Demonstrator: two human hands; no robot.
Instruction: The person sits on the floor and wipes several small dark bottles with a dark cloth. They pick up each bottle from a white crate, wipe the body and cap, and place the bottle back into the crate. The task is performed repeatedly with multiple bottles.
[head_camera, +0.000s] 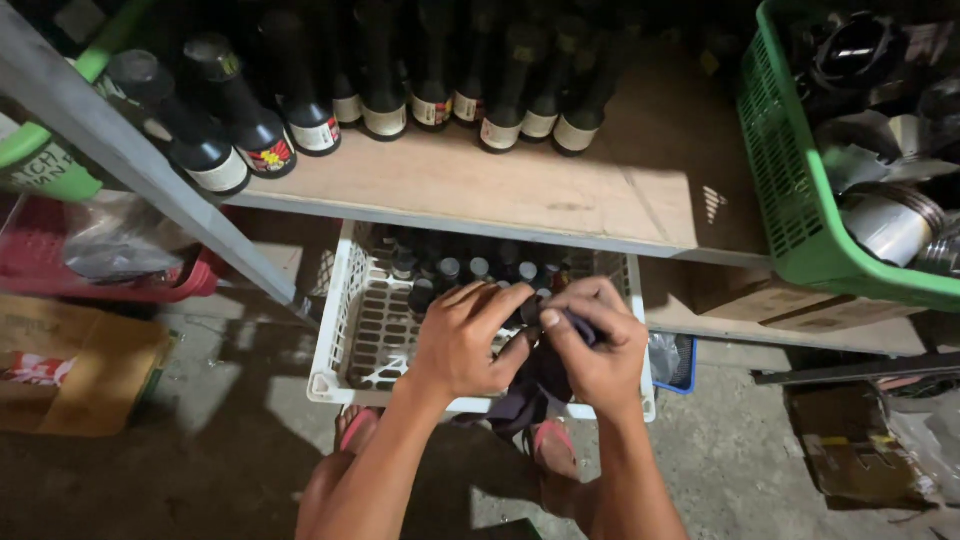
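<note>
The person crouches on the concrete floor before a white slotted plastic crate (352, 330), which serves as the reference point. Directly above the crate's near rim, the left hand (462, 340) and right hand (596, 352) meet. Between them is a small dark glass bottle (524, 345), largely wrapped in a dark cloth (540, 385) that hangs down past the rim. The left grip is curled closed about the bottle's side; the right grip is pinched shut on the cloth and presses it against the bottle, thumb on top. How much of the bottle each hand bears cannot be told. Inside the crate, toward its far side, stand more small dark capped bottles (450, 270) in rows. Above the crate runs a bare wooden shelf (520, 190) carrying a row of tall dark labelled bottles (384, 100). To the upper right of the crate sits a green plastic basket (790, 190) of grey metal parts. Left of the crate lie a red tray (150, 285) and a brown cardboard box (90, 370). Just below the crate's near rim, the person's feet rest in pink sandals (555, 440).
</note>
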